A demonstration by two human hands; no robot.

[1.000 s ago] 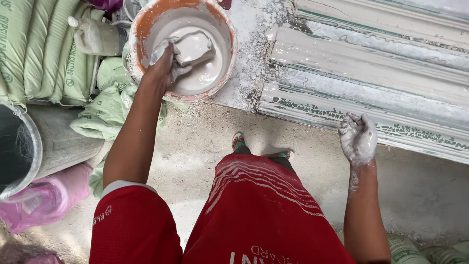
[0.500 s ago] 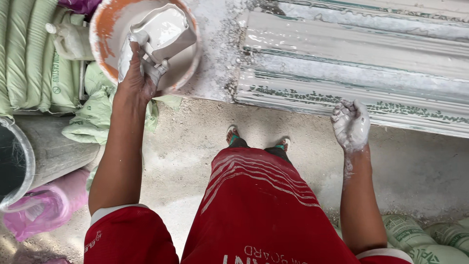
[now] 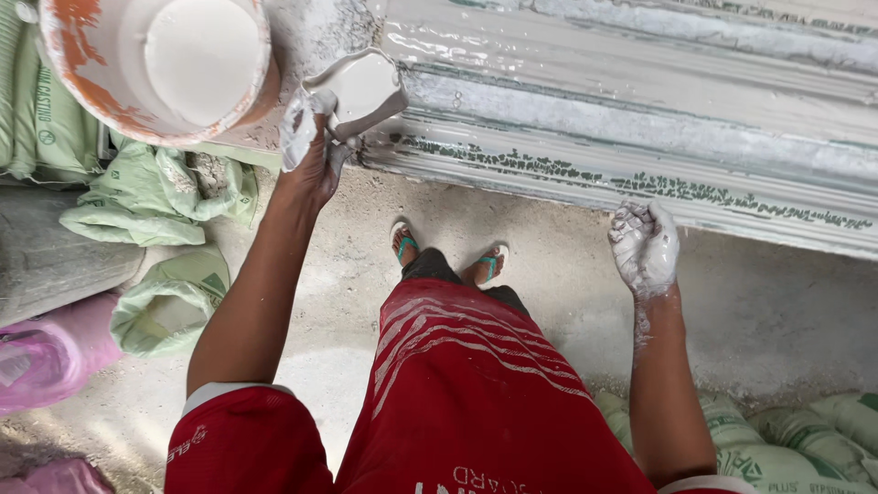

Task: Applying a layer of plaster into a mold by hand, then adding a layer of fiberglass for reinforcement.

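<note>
Scoop lifted out of the bucket

The left hand has carried the full scoop from inside the bucket to the mould's near edge.

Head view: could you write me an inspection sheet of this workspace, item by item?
Surface: long ribbed mould, wet white coating on it.
Job's things: scoop full of white mix; orange bucket holding more.
Clutter: green sacks, pink bag.
Hands: left hand grips the scoop beside the bucket; right hand, plaster-coated, closed and empty, near the mould's edge.
Cables: nothing seen.
Surroundings: dusty concrete floor, sandalled feet.
</note>
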